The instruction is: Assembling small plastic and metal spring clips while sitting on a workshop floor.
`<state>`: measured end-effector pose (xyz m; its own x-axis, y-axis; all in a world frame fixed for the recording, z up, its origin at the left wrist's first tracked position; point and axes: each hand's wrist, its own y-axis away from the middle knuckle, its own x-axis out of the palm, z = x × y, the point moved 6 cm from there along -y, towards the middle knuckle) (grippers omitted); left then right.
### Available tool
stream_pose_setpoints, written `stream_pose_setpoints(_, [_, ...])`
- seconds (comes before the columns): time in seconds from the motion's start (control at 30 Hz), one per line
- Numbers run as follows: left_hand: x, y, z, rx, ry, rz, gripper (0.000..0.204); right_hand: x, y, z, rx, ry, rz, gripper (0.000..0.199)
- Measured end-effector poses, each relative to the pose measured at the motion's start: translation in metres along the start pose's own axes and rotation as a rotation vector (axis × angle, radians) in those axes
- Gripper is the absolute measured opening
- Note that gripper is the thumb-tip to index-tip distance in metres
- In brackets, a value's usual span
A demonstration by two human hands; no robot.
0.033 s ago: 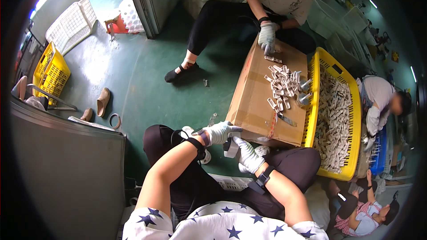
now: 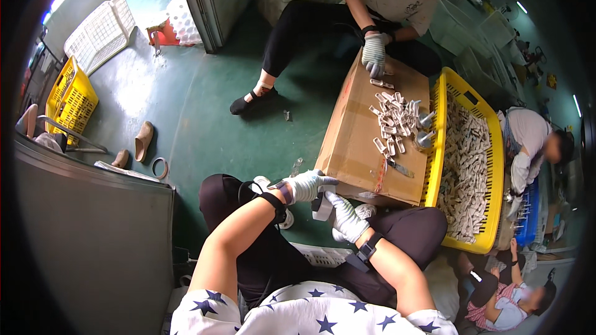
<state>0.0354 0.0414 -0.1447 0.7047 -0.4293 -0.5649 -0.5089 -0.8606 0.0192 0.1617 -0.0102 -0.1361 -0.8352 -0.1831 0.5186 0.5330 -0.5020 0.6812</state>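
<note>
My left hand (image 2: 306, 186), in a pale striped work glove, is closed at the near left corner of a cardboard box. Its fingers point right, at the top of a small white piece with a dark upper part (image 2: 321, 205). From the other side my right hand (image 2: 349, 218), gloved alike, closes on the same piece. The fingers partly hide it, so its exact kind is unclear. On the cardboard box (image 2: 347, 142) lies a heap of small white clip-like parts (image 2: 394, 118). Two grey metal cup-shaped things (image 2: 425, 139) stand beside the heap, and a flat dark strip (image 2: 402, 169) lies closer to me.
A yellow crate (image 2: 493, 211) full of similar white parts stands against the box's right side. Across the box, a gloved co-worker (image 2: 374, 56) handles parts. Two other people sit at the right, near a blue crate (image 2: 528, 214). A grey panel (image 2: 93, 229) stands on my left.
My hands and the white piece have not visibly moved. At the right, a co-worker's hand has shifted slightly.
</note>
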Motion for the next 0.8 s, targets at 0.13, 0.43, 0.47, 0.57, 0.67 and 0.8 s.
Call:
stream_pose_setpoints(0.13, [-0.003, 0.001, -0.005, -0.004, -0.014, 0.003, 0.046, -0.006, -0.007, -0.004, 0.012, -0.010, 0.010, 0.035])
stream_pose_setpoints(0.43, [-0.021, 0.002, -0.026, -0.035, 0.165, 0.070, 0.051, 0.002, -0.004, 0.000, 0.023, -0.144, 0.051, 0.037])
stream_pose_setpoints(0.47, [-0.020, 0.001, -0.025, -0.090, 0.189, 0.089, 0.050, -0.003, -0.005, 0.000, -0.016, -0.115, 0.032, 0.036])
stream_pose_setpoints(0.57, [-0.017, 0.002, -0.022, -0.090, 0.176, 0.082, 0.046, -0.013, -0.010, -0.008, -0.110, -0.019, 0.013, 0.033])
stream_pose_setpoints(0.67, [-0.020, 0.002, -0.033, -0.077, 0.117, 0.092, 0.044, -0.024, -0.010, -0.012, -0.177, 0.080, -0.025, 0.030])
stream_pose_setpoints(0.8, [-0.019, 0.004, -0.032, 0.043, 0.093, 0.021, 0.043, -0.024, -0.009, -0.015, -0.152, 0.087, -0.039, 0.028])
